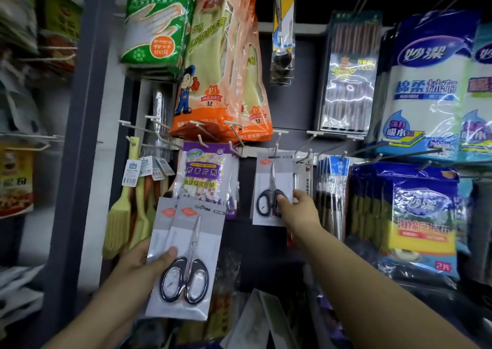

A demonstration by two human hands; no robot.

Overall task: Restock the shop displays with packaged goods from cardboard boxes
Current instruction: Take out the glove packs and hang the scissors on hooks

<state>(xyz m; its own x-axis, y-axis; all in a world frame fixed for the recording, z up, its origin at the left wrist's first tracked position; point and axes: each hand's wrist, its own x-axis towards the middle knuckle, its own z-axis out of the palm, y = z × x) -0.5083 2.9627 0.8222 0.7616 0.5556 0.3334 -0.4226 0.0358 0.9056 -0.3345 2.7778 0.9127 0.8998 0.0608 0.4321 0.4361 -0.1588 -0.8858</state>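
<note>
Right hand (298,210) reaching up and forward to the hung scissors card (273,189), thumb on the black handle loop at the card's front, fingers (302,193) wrapped round its right edge, pinching it. Card hanging upright from the white peg hook (277,142), long axis vertical, blades up, handles down. Left hand (141,262) lower and nearer the body, gripping a stack of scissors cards (183,258) by the left edge, thumb pressed on the front card, fingers hidden behind. At least two cards, fanned slightly, long axis near vertical and tilted right at the top. Hook lies up and to the right of the held stack, well apart. Hang holes at the stack's top edge, so next card likely travels up-right to the peg. Right hand nearer the hook; left is the supply hand. Sachet pack (205,175) hanging between the two.
</note>
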